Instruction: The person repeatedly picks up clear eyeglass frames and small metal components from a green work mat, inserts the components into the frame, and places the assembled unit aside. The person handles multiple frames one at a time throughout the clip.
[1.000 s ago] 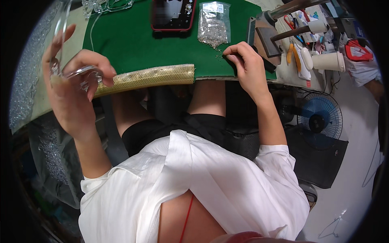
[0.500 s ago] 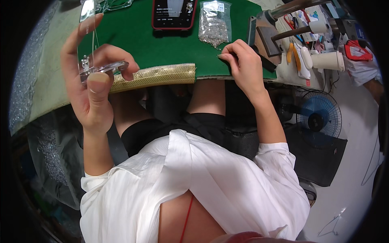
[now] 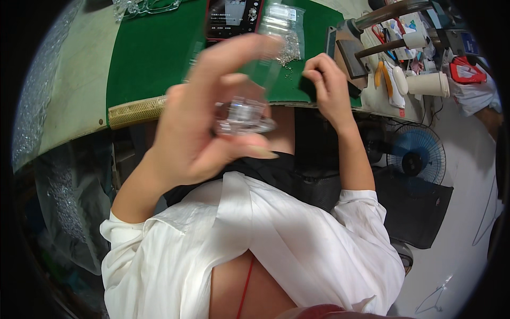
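Raised over the table's front edge, my left hand (image 3: 186, 122) is smeared by motion. It grips a clear plastic eyeglass frame (image 3: 244, 114) between thumb and fingers, with the hinge end facing me. My right hand (image 3: 330, 87) rests low at the right side of the green mat (image 3: 143, 58), thumb and fingertips pressed together. Whatever lies in that pinch is too small or hidden to name. Just beyond it is a clear zip bag (image 3: 293, 32) of tiny metal screws, some of them loose (image 3: 288, 66) on the mat.
Behind my left hand stands a phone (image 3: 232, 21) in a red case. Another clear eyeglass frame (image 3: 149, 6) lies at the far left. A bench tool with dark bars (image 3: 382, 48), orange-handled pliers (image 3: 387, 74) and a white cup (image 3: 427, 84) crowd the right. Gold trim (image 3: 135, 112) edges the table.
My left hand has swung right and turned, carrying the eyeglass frame from the left side to mid-view. My right hand has drawn slightly right, away from the screws.
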A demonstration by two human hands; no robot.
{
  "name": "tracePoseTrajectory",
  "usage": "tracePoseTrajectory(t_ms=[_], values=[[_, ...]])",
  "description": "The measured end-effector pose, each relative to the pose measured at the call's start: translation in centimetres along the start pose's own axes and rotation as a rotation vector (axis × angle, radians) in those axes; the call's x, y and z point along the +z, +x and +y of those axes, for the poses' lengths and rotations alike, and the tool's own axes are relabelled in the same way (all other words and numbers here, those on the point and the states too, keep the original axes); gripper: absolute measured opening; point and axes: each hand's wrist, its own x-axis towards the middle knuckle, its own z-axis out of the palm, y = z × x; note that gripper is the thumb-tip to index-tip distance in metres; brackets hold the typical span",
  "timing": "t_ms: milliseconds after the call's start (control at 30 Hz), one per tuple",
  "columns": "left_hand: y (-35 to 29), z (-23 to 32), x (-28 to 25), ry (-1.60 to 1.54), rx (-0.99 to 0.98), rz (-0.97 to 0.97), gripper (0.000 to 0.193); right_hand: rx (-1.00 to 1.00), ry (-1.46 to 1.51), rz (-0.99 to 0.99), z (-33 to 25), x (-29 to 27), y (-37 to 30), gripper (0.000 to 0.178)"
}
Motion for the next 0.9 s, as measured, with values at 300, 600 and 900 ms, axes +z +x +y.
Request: tracePoseTrajectory(t_ms=[300, 600, 900], values=[[2.4, -1.8, 6.0, -0.015, 0.018, -0.135, 0.059, -0.590, 0.067, 0.203, -8.0, -5.3, 1.3, 0.015], [2.7, -1.9, 6.2, 0.016, 0.012, -0.159, 0.056, -0.599, 0.036, 0.195, -8.1, -5.6, 1.7, 0.012], [2.5, -1.8, 5.7, 0.038, -0.034, -0.208, 0.057, -0.564, 0.076, 0.195, -7.9, -5.3, 1.7, 0.013]])
